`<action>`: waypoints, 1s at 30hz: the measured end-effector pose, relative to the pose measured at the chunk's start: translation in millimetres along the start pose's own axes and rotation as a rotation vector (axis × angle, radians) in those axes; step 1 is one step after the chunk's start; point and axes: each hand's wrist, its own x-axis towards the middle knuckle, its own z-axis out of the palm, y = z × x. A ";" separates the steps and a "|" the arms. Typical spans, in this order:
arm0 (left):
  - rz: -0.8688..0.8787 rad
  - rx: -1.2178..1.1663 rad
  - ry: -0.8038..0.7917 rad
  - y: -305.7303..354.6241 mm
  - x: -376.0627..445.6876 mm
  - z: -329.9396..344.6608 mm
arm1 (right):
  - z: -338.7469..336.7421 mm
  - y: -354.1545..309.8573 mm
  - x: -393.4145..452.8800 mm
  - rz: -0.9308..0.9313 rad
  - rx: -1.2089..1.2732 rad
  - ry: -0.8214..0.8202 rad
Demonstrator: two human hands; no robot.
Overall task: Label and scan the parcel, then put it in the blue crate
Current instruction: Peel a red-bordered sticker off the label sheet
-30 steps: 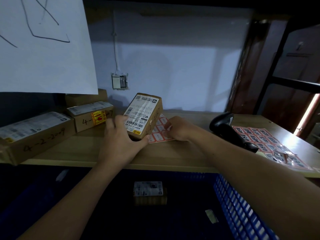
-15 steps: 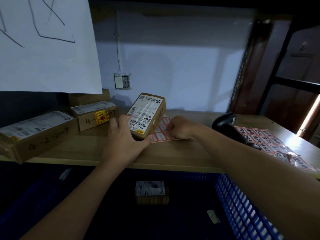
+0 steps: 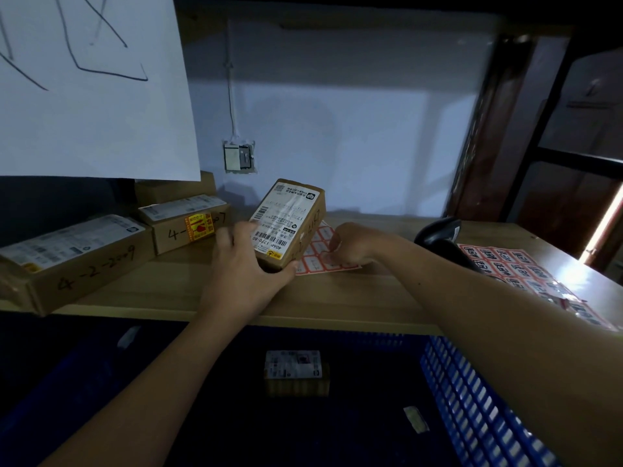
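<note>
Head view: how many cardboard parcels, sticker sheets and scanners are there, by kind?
Cardboard parcels: 5 (held parcel, three on the table at left, one in the blue crate)
Sticker sheets: 2
Scanners: 1
Total: 8

Both forearms are bare from the lower frame edge up to the wrists, with no sleeve showing anywhere along them. The bare left hand [image 3: 244, 269] and the bare right hand [image 3: 355, 242] carry no glove, ring, watch or band that can be made out.
</note>
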 end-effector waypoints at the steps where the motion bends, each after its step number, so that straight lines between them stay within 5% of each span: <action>1: -0.002 0.000 0.000 -0.2 -0.1 -0.1 | 0.1 0.3 0.1 -0.001 0.008 -0.003; 30: 0.010 -0.011 0.007 -2.3 -0.2 1.1 | 7.6 -3.3 7.7 0.024 -0.078 0.090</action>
